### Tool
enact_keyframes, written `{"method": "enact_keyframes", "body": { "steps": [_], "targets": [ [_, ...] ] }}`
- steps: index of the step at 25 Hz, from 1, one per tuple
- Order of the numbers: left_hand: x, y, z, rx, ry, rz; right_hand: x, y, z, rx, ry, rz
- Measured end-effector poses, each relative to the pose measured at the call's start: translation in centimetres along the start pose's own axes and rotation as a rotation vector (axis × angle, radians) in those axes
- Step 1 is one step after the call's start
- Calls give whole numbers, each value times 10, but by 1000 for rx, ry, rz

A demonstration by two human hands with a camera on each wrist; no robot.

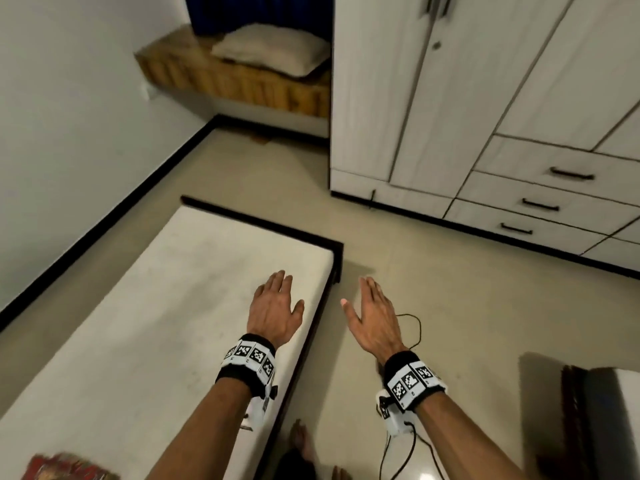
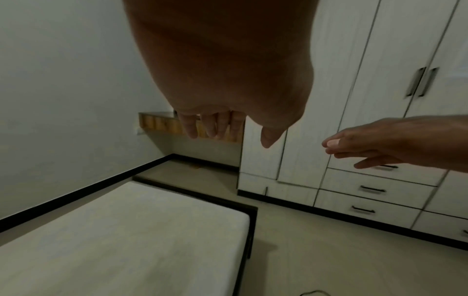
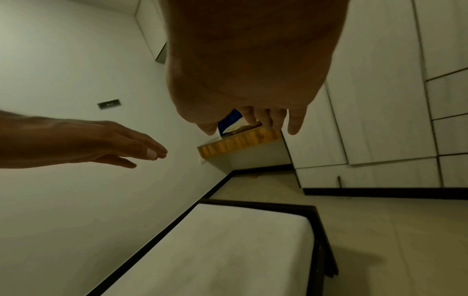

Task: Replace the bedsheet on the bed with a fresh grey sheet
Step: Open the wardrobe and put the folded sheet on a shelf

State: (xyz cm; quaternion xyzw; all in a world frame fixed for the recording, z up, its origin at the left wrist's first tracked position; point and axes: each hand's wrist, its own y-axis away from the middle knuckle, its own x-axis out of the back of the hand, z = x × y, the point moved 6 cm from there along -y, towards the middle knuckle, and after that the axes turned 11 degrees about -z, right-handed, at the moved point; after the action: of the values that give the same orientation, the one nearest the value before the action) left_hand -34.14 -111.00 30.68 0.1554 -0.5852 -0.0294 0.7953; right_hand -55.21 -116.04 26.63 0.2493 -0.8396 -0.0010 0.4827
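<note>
The bed (image 1: pixel 166 306) is a low dark frame with a bare whitish mattress (image 2: pixel 126 230), also seen in the right wrist view as the mattress (image 3: pixel 228 250). My left hand (image 1: pixel 277 303) hovers over the mattress's right edge, fingers straight, holding nothing. My right hand (image 1: pixel 370 313) hangs beside it over the floor, fingers straight and empty. Each wrist view shows the other hand in the air: the right hand (image 2: pixel 367 148) and the left hand (image 3: pixel 121 146). No grey sheet is in view. A red patterned cloth (image 1: pixel 65 467) lies at the bed's near end.
A white wardrobe (image 1: pixel 467 98) with drawers (image 1: pixel 554 188) stands ahead on the right. A wooden ledge (image 1: pixel 235 77) in the far corner holds a pillow (image 1: pixel 273 50). A black cable (image 1: pixel 412 327) lies on the beige floor. Another piece of furniture (image 1: pixel 595 424) is at the lower right.
</note>
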Motion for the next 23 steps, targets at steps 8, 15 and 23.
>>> {"method": "enact_keyframes", "body": {
  "steps": [8,15,23],
  "targets": [
    [66,-177,127,-251,-30,51,140,-102,71,-119,-26,205],
    [155,-352,229,-453,-35,120,290,-230,108,-177,2,396],
    [232,-515,310,-530,-85,176,418,-361,154,-150,5,519]
  ]
}}
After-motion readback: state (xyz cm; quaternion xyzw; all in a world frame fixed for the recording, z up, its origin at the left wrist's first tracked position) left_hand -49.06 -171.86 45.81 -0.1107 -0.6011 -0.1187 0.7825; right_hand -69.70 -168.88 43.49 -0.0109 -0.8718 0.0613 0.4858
